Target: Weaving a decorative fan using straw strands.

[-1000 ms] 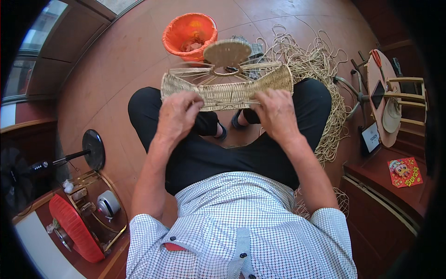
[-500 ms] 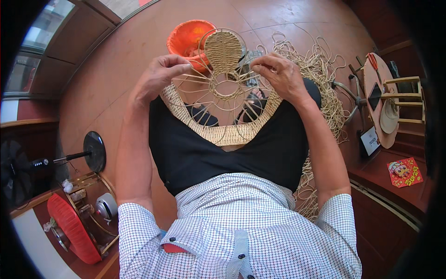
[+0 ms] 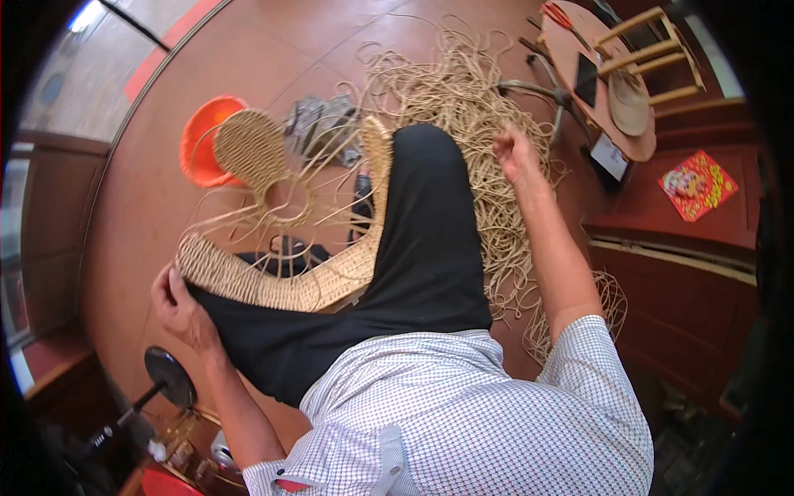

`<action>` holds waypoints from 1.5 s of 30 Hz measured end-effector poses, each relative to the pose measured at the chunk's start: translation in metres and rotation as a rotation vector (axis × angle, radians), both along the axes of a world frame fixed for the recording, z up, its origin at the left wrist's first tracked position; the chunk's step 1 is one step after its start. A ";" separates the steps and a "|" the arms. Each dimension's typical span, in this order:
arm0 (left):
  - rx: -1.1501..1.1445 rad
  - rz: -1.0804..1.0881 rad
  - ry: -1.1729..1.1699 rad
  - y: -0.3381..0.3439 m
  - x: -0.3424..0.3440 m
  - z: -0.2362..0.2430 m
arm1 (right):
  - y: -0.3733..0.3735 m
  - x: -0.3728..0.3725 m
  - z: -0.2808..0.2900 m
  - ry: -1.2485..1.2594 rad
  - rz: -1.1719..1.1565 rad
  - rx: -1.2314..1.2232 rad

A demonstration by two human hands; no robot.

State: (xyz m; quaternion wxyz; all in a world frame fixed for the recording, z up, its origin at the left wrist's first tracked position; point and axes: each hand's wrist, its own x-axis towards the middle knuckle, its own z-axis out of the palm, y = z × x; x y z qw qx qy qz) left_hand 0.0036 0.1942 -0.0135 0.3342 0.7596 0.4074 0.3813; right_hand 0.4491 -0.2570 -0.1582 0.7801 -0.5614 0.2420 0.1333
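A wicker piece lies across my lap, with a curved woven band (image 3: 322,285), bare wire spokes, and a paddle-shaped woven panel (image 3: 252,149) rising from a small central ring (image 3: 289,202). My left hand (image 3: 184,312) is at the band's left end, its thumb and fingers closed at the edge. Out to the right, my right hand (image 3: 518,155) is held over a large tangled heap of tan cord (image 3: 459,91). Its fingers are curled together, and whatever they pinch is too small to make out. Loose cord ends stick out around the ring and spokes.
An orange-lined bucket (image 3: 198,132) stands behind the woven panel, beside a grey bundle (image 3: 318,124) on the floor. At the far right, a round-topped stand (image 3: 571,62) carries red-handled scissors (image 3: 562,18), a phone (image 3: 585,80) and a small wooden rack (image 3: 645,54). A fan base (image 3: 169,379) stands lower left.
The view has turned rightward. My right hand has left the spokes and moved out over the cord heap. My left hand has gone from the spokes to the band's left end.
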 end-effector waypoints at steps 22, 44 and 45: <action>-0.153 -0.031 -0.046 0.033 -0.019 -0.006 | -0.039 -0.108 -0.195 0.302 0.248 -0.038; 0.082 -0.302 0.017 -0.107 0.062 0.066 | -0.087 -0.117 -0.003 0.009 -0.089 0.314; 0.054 -0.482 0.041 -0.128 0.075 0.067 | -0.079 -0.125 0.029 -0.006 -0.024 0.418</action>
